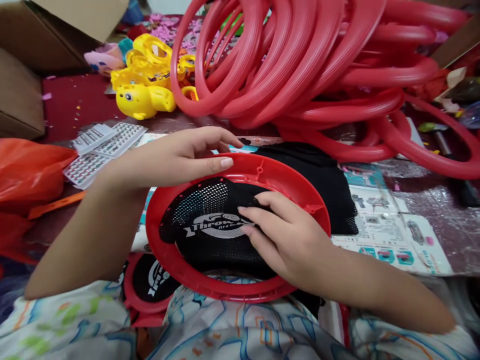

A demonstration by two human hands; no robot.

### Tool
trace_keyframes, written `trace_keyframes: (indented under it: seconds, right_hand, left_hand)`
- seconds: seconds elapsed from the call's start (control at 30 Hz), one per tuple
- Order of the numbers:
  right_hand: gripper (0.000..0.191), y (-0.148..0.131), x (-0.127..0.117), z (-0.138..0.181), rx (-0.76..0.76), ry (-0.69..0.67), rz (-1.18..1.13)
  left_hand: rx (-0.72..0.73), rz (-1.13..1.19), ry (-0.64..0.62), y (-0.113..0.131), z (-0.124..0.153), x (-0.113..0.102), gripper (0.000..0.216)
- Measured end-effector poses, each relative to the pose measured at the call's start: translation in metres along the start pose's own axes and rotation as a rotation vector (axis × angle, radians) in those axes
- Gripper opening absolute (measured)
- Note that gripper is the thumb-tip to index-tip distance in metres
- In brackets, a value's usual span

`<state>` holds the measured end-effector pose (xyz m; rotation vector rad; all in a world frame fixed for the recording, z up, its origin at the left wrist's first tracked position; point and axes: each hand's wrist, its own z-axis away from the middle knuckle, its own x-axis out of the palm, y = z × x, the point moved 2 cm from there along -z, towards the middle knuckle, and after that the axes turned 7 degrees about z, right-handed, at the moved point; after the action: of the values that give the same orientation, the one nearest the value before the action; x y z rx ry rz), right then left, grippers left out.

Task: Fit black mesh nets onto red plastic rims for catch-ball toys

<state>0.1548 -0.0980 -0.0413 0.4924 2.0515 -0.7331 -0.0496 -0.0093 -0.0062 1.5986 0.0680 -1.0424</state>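
A red plastic ring (172, 260) rests on my lap, tilted toward me, with a black mesh cloth (202, 210) printed in white lettering lying inside it. My left hand (176, 157) grips the ring's far rim, fingers curled over the top edge. Inside the ring, my right hand (285, 237) presses down on the mesh, fingers together on the lettering. More black mesh (322, 175) is piled just beyond the ring.
A big heap of red rings (318, 65) fills the back right. Yellow plastic toys (144, 80) sit at the back left, sticker sheets (101, 147) beside them. A finished red disc (148, 285) lies under my left arm. Cardboard boxes (22, 60) stand far left, an orange bag (26, 170) below them.
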Motion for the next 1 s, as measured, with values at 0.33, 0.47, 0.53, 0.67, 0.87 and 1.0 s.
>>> trace_keyframes:
  seconds: [0.33, 0.47, 0.53, 0.67, 0.87, 1.0]
  right_hand:
    - [0.020, 0.004, -0.018, -0.002, -0.017, 0.144, 0.246]
    - [0.022, 0.010, -0.020, -0.007, -0.046, 0.161, 0.339]
    - [0.023, 0.014, -0.017, -0.010, -0.069, 0.166, 0.360]
    - [0.024, 0.017, -0.014, -0.012, -0.096, 0.180, 0.371]
    - [0.019, 0.017, -0.013, -0.013, -0.109, 0.199, 0.424]
    - [0.016, 0.016, -0.013, -0.015, -0.142, 0.211, 0.475]
  left_hand:
    - [0.300, 0.202, 0.067, 0.020, -0.002, 0.008, 0.011]
    - [0.343, 0.082, 0.027, 0.012, -0.002, 0.011, 0.008]
    - [0.343, 0.068, 0.002, 0.007, -0.003, 0.012, 0.011]
    - [0.328, 0.061, 0.034, 0.001, -0.006, 0.015, 0.015]
    - [0.343, -0.011, 0.075, 0.000, -0.008, 0.020, 0.022]
    - [0.350, -0.040, 0.058, 0.000, -0.009, 0.022, 0.016]
